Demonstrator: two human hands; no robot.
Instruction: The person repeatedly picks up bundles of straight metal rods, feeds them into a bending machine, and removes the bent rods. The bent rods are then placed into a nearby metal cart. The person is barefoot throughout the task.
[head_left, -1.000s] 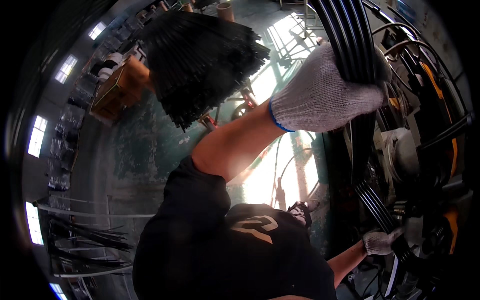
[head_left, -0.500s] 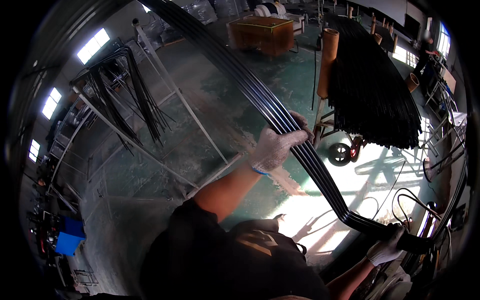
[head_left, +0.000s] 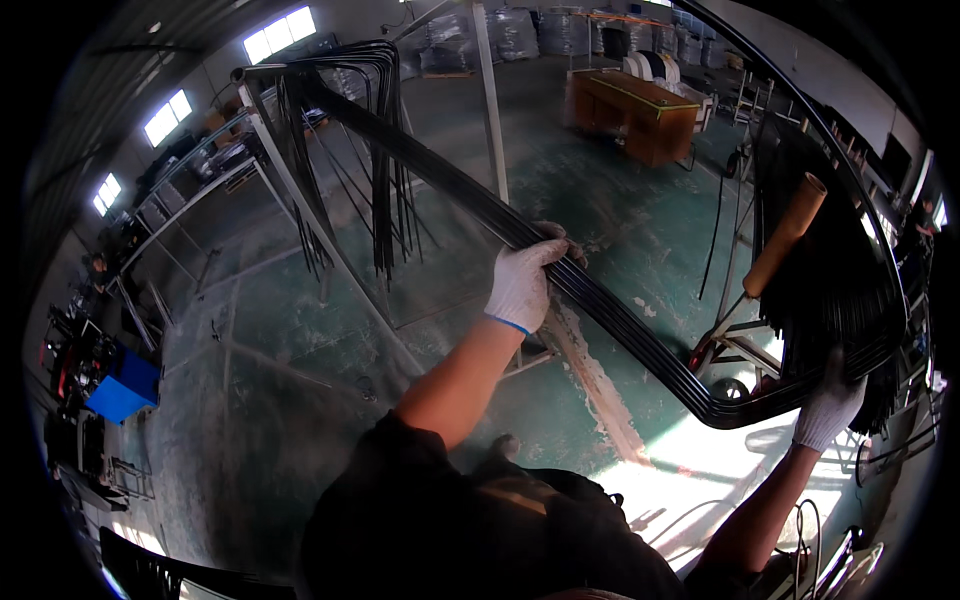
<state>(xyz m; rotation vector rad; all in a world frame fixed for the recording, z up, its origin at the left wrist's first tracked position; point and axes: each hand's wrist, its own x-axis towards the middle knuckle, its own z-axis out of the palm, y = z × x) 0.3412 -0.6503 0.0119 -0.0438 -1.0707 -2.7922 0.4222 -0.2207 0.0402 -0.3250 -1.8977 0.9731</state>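
Observation:
I hold a long bundle of black strips point(head_left: 640, 325) bent into a corner at the lower right. My left hand point(head_left: 522, 285), in a white glove, grips the straight run near the middle of the picture. My right hand point(head_left: 830, 408), also gloved, grips the bundle just past the bend point(head_left: 715, 408). The bundle's far end reaches up left to a metal rack point(head_left: 300, 190), where several more black strips point(head_left: 385, 170) hang over the top bar. Whether the end rests on the bar I cannot tell.
A brown cardboard tube point(head_left: 785, 235) on a stand at the right carries a thick curtain of black strips point(head_left: 835, 270). A wooden crate point(head_left: 630, 110) stands at the back. A blue box point(head_left: 122, 385) and machinery sit at the far left. The floor is green concrete.
The view has swung left from the stand with the hanging strips toward the metal rack. The bundle's far end now reaches the rack's top bar. Both hands keep their grip.

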